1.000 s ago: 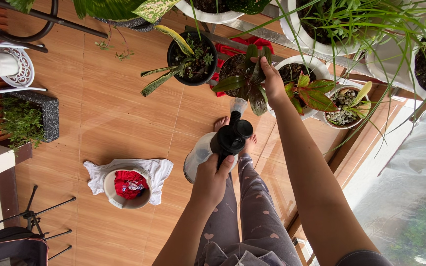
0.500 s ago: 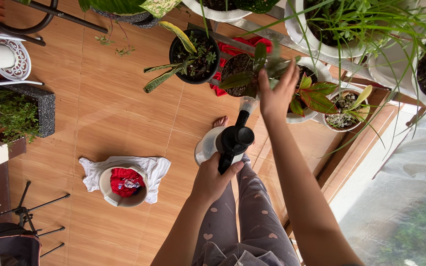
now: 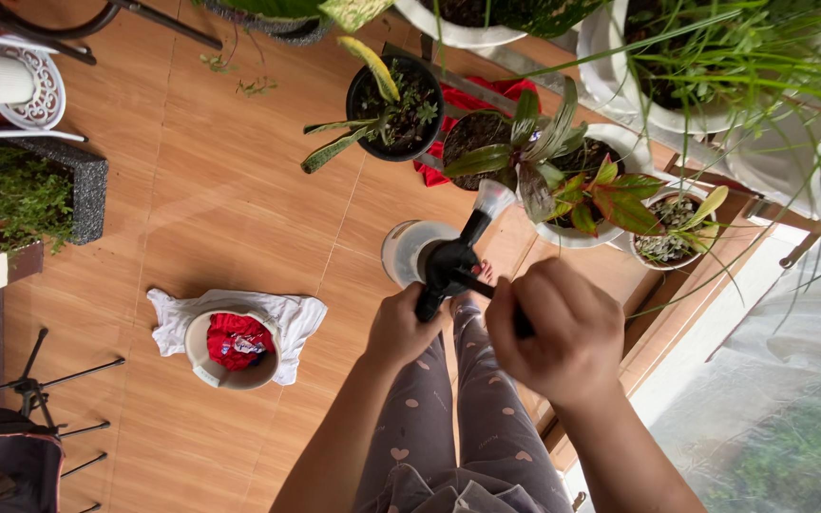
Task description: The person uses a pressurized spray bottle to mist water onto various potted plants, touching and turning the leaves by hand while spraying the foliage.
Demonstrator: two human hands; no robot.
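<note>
Both hands on the sprayer now; the left hand (image 3: 399, 328) has its fingers wrapped shut around the black handle of the pump sprayer (image 3: 429, 256), the right hand (image 3: 551, 328) is fisted on the black pump rod beside it; bottle held in the air above the tiled floor (image 3: 220, 209), nozzle aimed at the dark-leaved potted plant (image 3: 515, 152); watering looks mid-way, leaves glossy, no spray visible; bottle translucent and round, pots smooth, floor wood-toned and matte.
</note>
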